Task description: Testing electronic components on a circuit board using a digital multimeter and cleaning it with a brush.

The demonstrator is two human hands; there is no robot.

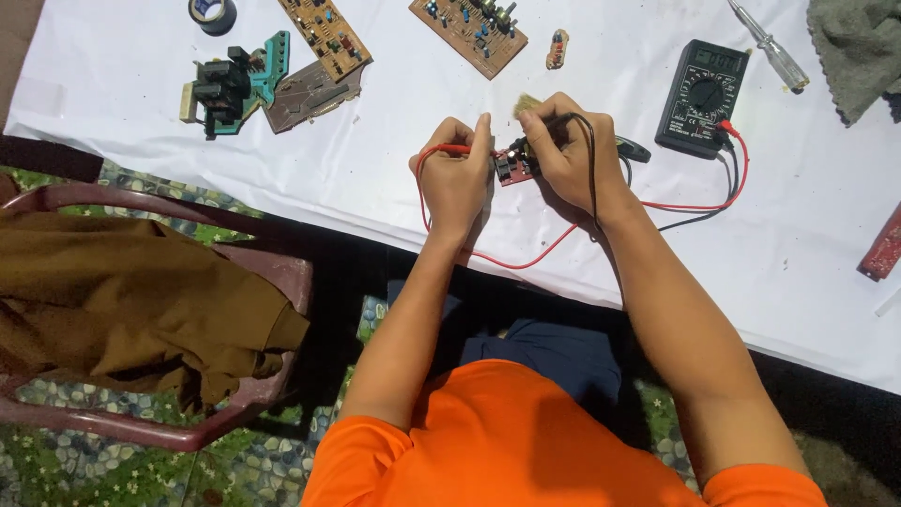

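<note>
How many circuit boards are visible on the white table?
5: two brown boards and a teal-edged one at top left, one brown board at top centre, one small red board between the hands. More may be hidden.

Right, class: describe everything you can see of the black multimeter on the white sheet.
The multimeter is a black, slab-shaped meter, plastic by its look, with a small display at its far end and a round dial below. It lies flat, slightly askew, on the white sheet, right of both hands. Red and black leads plug into its near corner.
</note>
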